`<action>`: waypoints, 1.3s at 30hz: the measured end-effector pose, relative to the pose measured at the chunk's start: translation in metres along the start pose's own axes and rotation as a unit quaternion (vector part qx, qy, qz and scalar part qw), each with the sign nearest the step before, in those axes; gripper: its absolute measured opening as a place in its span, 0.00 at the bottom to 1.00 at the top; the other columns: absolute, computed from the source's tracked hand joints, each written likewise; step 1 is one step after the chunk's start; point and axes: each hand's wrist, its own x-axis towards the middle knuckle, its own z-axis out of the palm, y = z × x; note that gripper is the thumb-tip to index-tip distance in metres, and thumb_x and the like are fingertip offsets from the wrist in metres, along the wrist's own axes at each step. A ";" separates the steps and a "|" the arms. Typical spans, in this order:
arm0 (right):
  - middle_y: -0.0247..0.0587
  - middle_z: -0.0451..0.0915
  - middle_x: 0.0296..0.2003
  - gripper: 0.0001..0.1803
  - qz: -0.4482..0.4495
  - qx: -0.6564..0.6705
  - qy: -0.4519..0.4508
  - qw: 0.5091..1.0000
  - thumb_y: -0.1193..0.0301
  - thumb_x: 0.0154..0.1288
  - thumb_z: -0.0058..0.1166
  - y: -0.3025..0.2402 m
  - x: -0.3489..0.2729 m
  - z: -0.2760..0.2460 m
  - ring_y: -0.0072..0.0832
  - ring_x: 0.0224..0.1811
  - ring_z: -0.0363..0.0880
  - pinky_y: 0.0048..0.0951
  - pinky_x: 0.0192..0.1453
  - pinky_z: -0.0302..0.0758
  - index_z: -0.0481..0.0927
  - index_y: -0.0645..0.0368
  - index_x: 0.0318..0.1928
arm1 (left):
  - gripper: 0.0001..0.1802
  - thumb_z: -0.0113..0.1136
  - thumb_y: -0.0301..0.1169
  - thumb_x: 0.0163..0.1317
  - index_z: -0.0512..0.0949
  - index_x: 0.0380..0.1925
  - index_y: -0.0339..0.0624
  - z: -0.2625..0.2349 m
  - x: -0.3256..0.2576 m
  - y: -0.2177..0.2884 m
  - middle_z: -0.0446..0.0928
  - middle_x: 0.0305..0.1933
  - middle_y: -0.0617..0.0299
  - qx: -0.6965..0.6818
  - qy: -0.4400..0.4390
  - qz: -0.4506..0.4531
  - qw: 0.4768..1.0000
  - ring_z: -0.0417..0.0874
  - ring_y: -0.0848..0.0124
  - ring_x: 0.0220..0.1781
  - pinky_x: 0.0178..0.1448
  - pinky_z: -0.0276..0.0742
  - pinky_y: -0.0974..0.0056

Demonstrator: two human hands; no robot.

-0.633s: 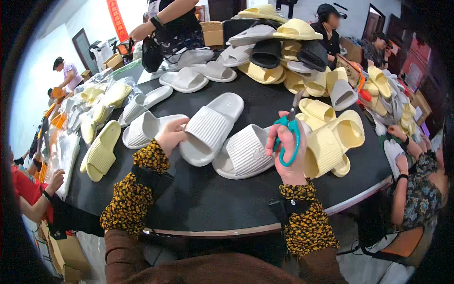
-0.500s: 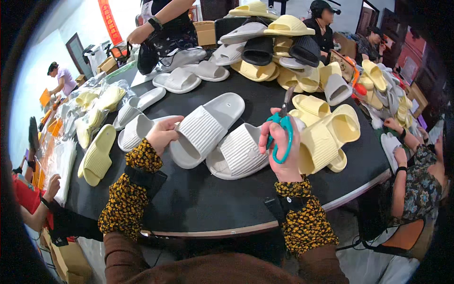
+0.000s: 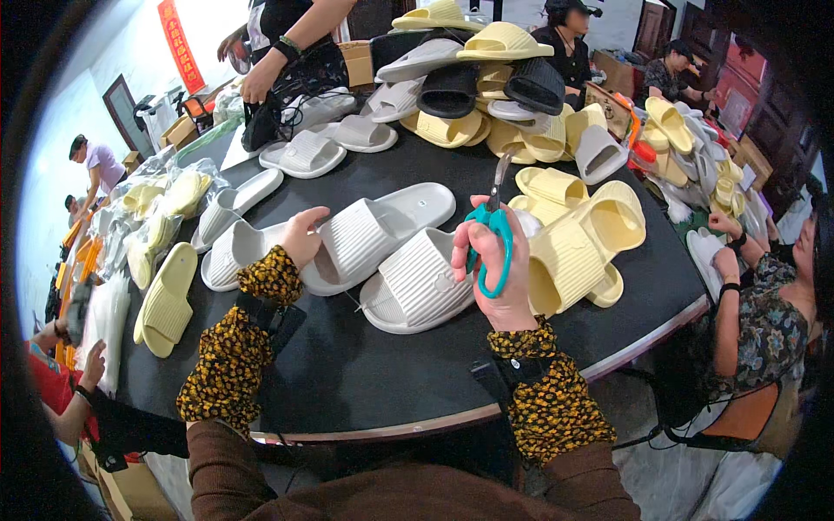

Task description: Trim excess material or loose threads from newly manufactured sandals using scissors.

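My right hand (image 3: 497, 265) grips teal-handled scissors (image 3: 493, 234), their blades together and pointing up, above the table. My left hand (image 3: 300, 239) is by the strap edge of a light grey ribbed slipper (image 3: 369, 234), thumb and fingers apart; whether it touches the slipper is hard to tell. A matching grey slipper (image 3: 419, 286) lies just nearer me, toe end to the left, with a thin thread-like bit at its edge. Left of my left hand rests another grey slipper (image 3: 234, 252). Pale yellow slippers (image 3: 569, 252) are stacked beside my right hand.
A tall pile of yellow, grey and black slippers (image 3: 486, 87) stands on the far side of the dark table (image 3: 365, 382). One yellow slipper (image 3: 167, 300) and bagged slippers (image 3: 161, 208) are at the left. Other people sit or stand around; a co-worker's arm (image 3: 300, 43) reaches in at the back.
The grey slipper by my left hand has turned and lies flatter, its heel end further right. My left hand's fingers look more spread. The scissors stay in my right hand; the whole view has shifted slightly.
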 end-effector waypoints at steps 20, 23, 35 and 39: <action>0.41 0.73 0.25 0.21 -0.015 -0.024 -0.020 0.999 0.69 0.61 0.52 -0.001 0.000 -0.007 0.23 0.21 0.73 0.21 0.18 0.69 0.65 0.65 0.52 | 0.22 0.51 0.28 0.55 0.71 0.52 0.41 0.028 -0.009 0.132 0.72 0.52 0.47 0.227 -0.205 0.132 0.943 0.74 0.52 0.54 0.57 0.70 0.55; 0.41 0.73 0.26 0.21 -0.022 -0.014 -0.025 0.999 0.69 0.61 0.52 -0.001 -0.001 -0.008 0.23 0.20 0.73 0.21 0.18 0.69 0.65 0.65 0.52 | 0.17 0.51 0.27 0.55 0.74 0.46 0.43 0.031 0.001 0.134 0.74 0.46 0.48 0.258 -0.179 0.130 0.941 0.75 0.52 0.50 0.54 0.72 0.55; 0.41 0.73 0.27 0.21 -0.015 0.003 -0.038 0.999 0.72 0.62 0.51 0.001 0.001 -0.012 0.23 0.21 0.73 0.20 0.19 0.69 0.63 0.64 0.53 | 0.27 0.48 0.23 0.51 0.73 0.53 0.58 0.036 0.010 0.163 0.71 0.38 0.50 0.150 -0.245 0.260 0.922 0.77 0.53 0.44 0.50 0.74 0.57; 0.39 0.73 0.27 0.21 -0.006 0.006 -0.045 0.999 0.73 0.62 0.51 -0.001 -0.001 -0.014 0.20 0.22 0.73 0.18 0.20 0.70 0.64 0.61 0.54 | 0.24 0.60 0.36 0.50 0.75 0.51 0.55 0.030 0.011 0.172 0.71 0.39 0.48 0.160 -0.348 0.202 0.901 0.77 0.53 0.45 0.51 0.74 0.56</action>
